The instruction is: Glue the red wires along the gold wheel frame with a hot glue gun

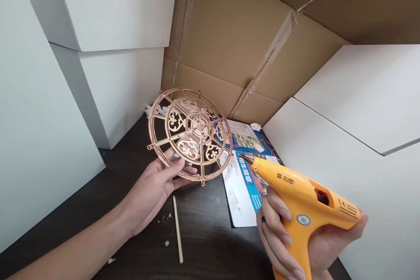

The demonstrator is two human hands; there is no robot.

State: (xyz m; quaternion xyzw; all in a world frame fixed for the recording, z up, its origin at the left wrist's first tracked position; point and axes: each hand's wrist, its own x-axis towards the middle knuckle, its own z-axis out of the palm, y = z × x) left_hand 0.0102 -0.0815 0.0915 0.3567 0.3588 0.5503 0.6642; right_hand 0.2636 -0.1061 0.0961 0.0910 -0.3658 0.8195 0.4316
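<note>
My left hand (169,170) grips the lower edge of a round openwork wheel (200,127) of thin tan material, thumb on the front and fingers behind. The wheel is tilted above the table, with spokes, curled cut-out ornaments and a reddish line along its rim. In my right hand (278,232) is a yellow soldering gun or glue gun (295,192); I cannot tell which. Its dark pointed tip (244,158) aims left, close to the wheel's right rim; whether it touches is unclear. The lower part of the handle is cut off by the frame.
A thin wooden stick (177,229) lies on the dark table (147,245) among small white scraps. Printed brochures (236,201) lie behind the wheel, with crumpled white tissue (255,127) nearby. White boxes (121,92) stand left, white panels (331,148) right, and cardboard (229,30) at the back.
</note>
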